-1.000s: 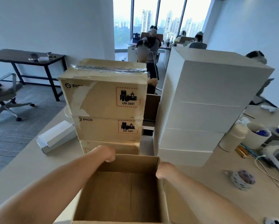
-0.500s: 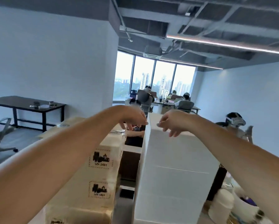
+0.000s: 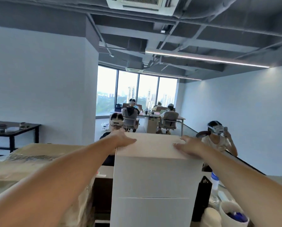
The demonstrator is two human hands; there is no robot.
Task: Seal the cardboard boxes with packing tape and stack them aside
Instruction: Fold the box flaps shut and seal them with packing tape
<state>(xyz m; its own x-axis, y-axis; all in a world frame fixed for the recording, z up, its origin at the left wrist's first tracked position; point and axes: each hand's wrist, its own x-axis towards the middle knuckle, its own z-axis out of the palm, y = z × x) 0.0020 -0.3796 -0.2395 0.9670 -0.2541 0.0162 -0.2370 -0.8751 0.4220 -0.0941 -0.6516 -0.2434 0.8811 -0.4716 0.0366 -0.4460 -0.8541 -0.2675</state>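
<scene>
Two grips that hovered above the white stack (image 3: 153,185) half a second ago now lie flat on its top box (image 3: 153,145): left grip (image 3: 122,140) at its 9 o'clock edge, right grip (image 3: 191,147) at 3 o'clock, fingers straight, clasping nothing. Likely that box gets lifted down or squared up next. Brown boxes (image 3: 30,161) sit at 8 o'clock. No tape roll shows, and the top box's seam cannot be made out.

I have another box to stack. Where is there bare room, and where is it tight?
The white stack is bare on top between the left hand and right hand, both resting on it. The taped brown box to its left looks free on top. Right of the stack is crowded: bottle, black holder, white tub.
</scene>
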